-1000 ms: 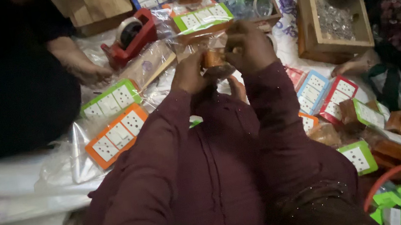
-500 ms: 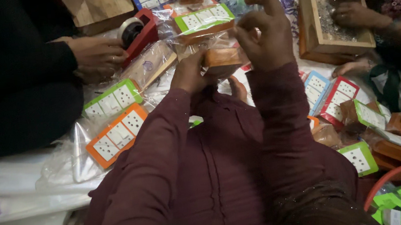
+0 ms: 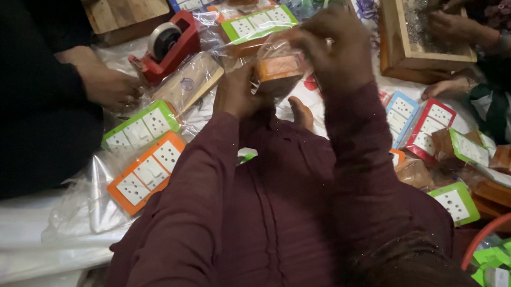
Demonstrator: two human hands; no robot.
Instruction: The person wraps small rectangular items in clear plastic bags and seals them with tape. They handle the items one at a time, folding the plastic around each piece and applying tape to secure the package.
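Both my hands hold a small orange switch box (image 3: 277, 70) wrapped in a clear plastic bag, raised in front of my chest. My left hand (image 3: 239, 93) grips it from the lower left. My right hand (image 3: 335, 45) covers its right side and pinches the plastic at the top. My maroon sleeves (image 3: 357, 152) fill the middle of the view.
A red tape dispenser (image 3: 168, 44) and a wooden board (image 3: 125, 9) lie at top left beside another person's hand (image 3: 107, 83). Green and orange socket plates (image 3: 142, 149) lie in plastic to the left. A wooden box (image 3: 397, 32) at top right has another person's hands in it.
My hands lifted the bagged orange box slightly and my right hand shifted over its top. The person at left drew a hand back from the tape dispenser.
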